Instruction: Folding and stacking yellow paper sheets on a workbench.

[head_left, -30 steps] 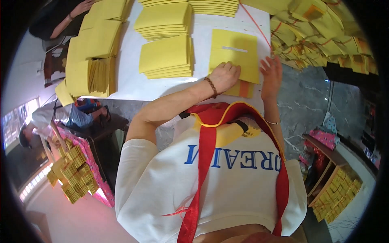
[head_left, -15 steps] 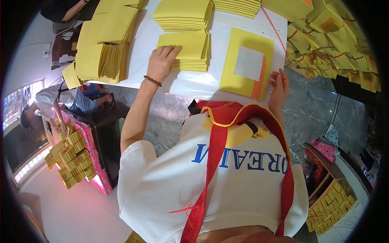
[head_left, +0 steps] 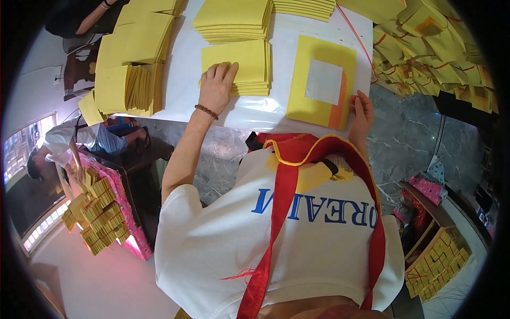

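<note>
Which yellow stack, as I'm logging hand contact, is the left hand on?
The middle row's nearer stack: the left hand lies over its near left corner. The stack beyond and the piles at left are clear of that hand.

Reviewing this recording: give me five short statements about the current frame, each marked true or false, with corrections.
1. The left hand is at a stack of yellow paper. True.
2. The right hand is beside the yellow sheet. True.
3. The beaded bracelet is on the right wrist. False: the beaded bracelet is on the left.
4. A pale square lies on the sheet. True.
5. The pale square is round. False: it has four sides.
</note>
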A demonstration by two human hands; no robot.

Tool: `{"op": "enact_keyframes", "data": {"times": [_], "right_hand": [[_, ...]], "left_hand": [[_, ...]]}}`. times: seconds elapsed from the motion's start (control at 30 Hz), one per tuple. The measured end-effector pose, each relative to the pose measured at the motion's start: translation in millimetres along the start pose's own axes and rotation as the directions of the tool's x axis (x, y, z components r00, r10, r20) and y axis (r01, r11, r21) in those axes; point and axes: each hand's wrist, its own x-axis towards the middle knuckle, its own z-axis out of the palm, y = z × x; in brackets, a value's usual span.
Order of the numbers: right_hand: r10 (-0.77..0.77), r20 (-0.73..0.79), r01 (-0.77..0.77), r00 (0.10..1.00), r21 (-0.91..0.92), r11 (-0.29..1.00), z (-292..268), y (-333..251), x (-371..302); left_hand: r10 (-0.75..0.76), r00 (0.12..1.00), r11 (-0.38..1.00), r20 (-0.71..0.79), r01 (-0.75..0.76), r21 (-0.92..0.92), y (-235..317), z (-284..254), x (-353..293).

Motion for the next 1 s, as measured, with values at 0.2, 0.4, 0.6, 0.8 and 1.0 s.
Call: {"op": "enact_keyframes", "data": {"times": [0.2, 0.4, 0.6, 0.8, 1.0], "right_hand": [[0.033, -0.030, -0.033, 0.999, -0.013, 0.999, -2, 7, 4], [-0.049, -0.022, 0.048, 0.999, -0.069, 0.996, -2, -1, -4], [-0.066, -0.001, 0.066, 0.998, -0.107, 0.992, -11, 28, -2], [-0.002, 0.015, 0.004, 1.000, -0.139, 0.990, 1, 2, -7], [-0.013, -0.001, 0.013, 1.000, -0.109, 0.994, 7, 7, -13]], "left_hand": [[-0.004, 0.986, 0.998, -0.166, -0.007, -0.066, 6, 27, -13], [0.035, 0.999, 0.991, 0.022, -0.031, -0.133, 13, -1, -12], [0.034, 0.999, 0.999, 0.014, -0.033, -0.021, 8, 18, -8], [0.062, 0.998, 0.998, 0.022, -0.062, 0.004, -9, 18, -6], [0.063, 0.991, 0.998, 0.121, -0.063, -0.007, -7, -10, -5]]}}
